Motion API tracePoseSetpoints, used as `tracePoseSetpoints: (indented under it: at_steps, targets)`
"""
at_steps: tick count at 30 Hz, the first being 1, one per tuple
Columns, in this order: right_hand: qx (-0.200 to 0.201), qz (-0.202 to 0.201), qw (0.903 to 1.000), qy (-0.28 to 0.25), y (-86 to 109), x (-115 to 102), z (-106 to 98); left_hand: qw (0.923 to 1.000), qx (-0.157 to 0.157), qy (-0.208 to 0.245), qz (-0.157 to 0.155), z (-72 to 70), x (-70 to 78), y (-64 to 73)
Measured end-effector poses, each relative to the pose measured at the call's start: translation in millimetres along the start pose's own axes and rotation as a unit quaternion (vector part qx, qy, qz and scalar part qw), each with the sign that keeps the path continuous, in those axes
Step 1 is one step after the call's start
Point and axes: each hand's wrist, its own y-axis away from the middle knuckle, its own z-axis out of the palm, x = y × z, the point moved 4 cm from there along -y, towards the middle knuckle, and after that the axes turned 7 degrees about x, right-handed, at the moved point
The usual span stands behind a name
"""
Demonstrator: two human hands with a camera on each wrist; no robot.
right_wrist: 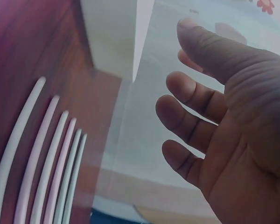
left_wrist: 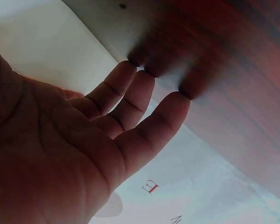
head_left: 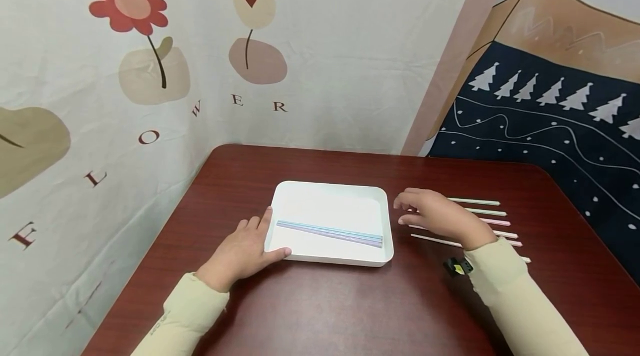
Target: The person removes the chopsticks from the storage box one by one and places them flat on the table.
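Note:
A white rectangular tray (head_left: 325, 195) lies on the table with several thin blue and purple sticks (head_left: 325, 231) bundled side by side in it. My left hand (head_left: 242, 250) rests against the tray's left end, its thumb at the near left corner and its fingers extended; the left wrist view shows the fingertips (left_wrist: 161, 109) beside the tray's white wall. Just right of the tray, my right hand (head_left: 435, 212) hovers with loosely bent fingers and nothing in them. Under and beyond it lie several pale green, pink and white sticks (head_left: 495, 222), partly hidden by the hand.
The dark red wooden table (head_left: 320, 300) meets a white cloth with printed flowers (head_left: 350, 67) at the back and left. A navy cloth with printed trees (head_left: 540, 117) hangs on the right. A small black device (head_left: 454, 266) sits at the right wrist.

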Motion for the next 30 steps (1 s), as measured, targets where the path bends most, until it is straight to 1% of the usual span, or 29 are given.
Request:
tracePoseSetpoints:
  at_steps: [5,13,21,27,30]
  targets:
    - [-0.015,-0.008,0.9999,0.002,-12.7,-14.3,1.7,1.0,0.0,-0.004,0.0,1.0,-0.1,-0.2]
    - [-0.039,-0.052,0.9978,0.015,-30.8,-30.1,8.7,1.0,-0.003,-0.007,-0.001,0.2,1.4,0.2]
    - [-0.054,-0.067,0.9961,0.021,-47.7,-44.1,19.2,1.0,-0.001,-0.006,0.0,0.4,1.9,0.2]
    - [-0.065,-0.075,0.9949,0.017,-60.5,-56.5,24.9,1.0,0.001,-0.004,0.001,0.1,2.3,0.5]
    - [-0.07,-0.083,0.9941,0.009,-69.1,-62.3,29.0,1.0,-0.001,-0.005,-0.003,-0.5,0.7,1.2]
